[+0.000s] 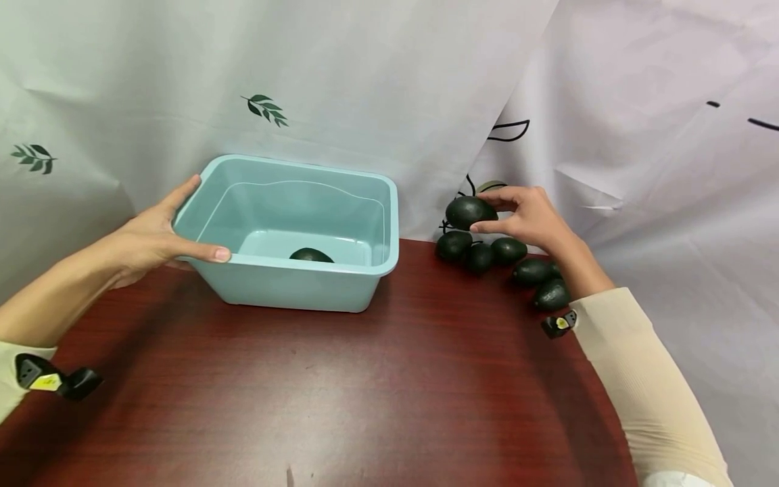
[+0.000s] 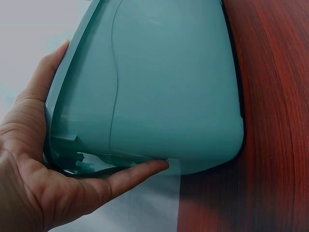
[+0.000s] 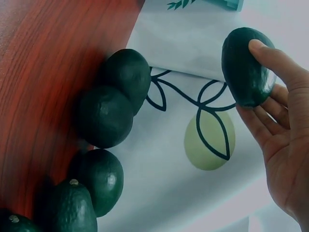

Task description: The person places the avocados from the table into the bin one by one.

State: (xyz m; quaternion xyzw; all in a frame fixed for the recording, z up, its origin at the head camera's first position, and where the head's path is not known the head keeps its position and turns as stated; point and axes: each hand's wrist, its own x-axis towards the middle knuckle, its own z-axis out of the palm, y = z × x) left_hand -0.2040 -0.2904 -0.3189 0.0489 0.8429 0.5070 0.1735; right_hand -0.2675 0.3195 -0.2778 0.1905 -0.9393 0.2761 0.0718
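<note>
A light blue plastic tub [image 1: 298,284] stands on the table, with one avocado [image 1: 311,255] visible on its floor, partly hidden by the front wall. My left hand [image 1: 143,237] holds the tub's left end, thumb along the front rim and a finger reaching to the back corner. In the left wrist view, thumb and fingers of the left hand [image 2: 53,179] spread around that end. My right hand [image 1: 523,215] grips a dark green avocado [image 1: 467,213] between thumb and fingers, raised over the others. The right wrist view shows this avocado [image 3: 244,67] against the pale cloth.
Several loose avocados [image 1: 453,245] lie in a cluster at the table's back right, below my right hand and forearm. A pale cloth [image 1: 377,88] printed with leaves hangs behind the dark red wooden table [image 1: 341,379].
</note>
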